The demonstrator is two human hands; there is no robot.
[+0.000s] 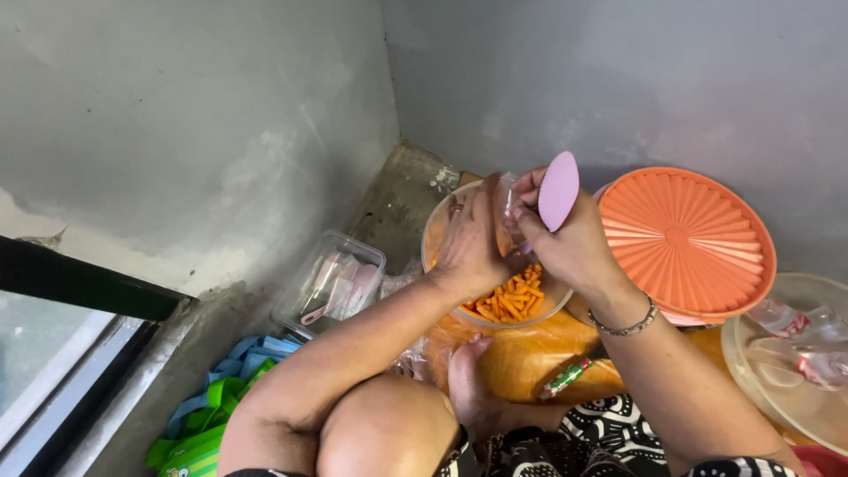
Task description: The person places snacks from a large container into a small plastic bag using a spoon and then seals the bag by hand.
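— Orange sticks, cut short, lie in that round clear plastic bowl point(530, 311), don't they?

— Yes, the short orange sticks point(514, 300) sit heaped toward the bowl's near side, directly beneath both hands. The left hand point(468, 240) is curled over the bowl, fingers bent around a small clear plastic bag point(505, 205). The right hand point(565, 243) pinches the same bag from the other side and also grips a pink oval plastic scoop point(558, 190), whose paddle end stands up above the knuckles. A thin metal bracelet point(629, 323) circles that wrist.

— So the two hands meet?

— They touch at the bag, just above the sticks.

— What is underneath?

— The bowl rests on a large orange sack point(521, 358), with a bare foot point(470, 389) beside it. The floor is rough grey concrete, in a corner of grey plastered walls point(221, 106).

— Much room around?

— Little. A ribbed round orange plastic lid point(689, 243) presses close on the right, and beyond it a wide clear lid point(768, 371) carrying crumpled plastic bottles point(795, 331). On the left a clear rectangular plastic box point(329, 287) holds more pink scoops, near the wall. Blue and green folded packets point(212, 411) lie by a dark window frame point(79, 283). The person's knee point(384, 433) closes the near side.
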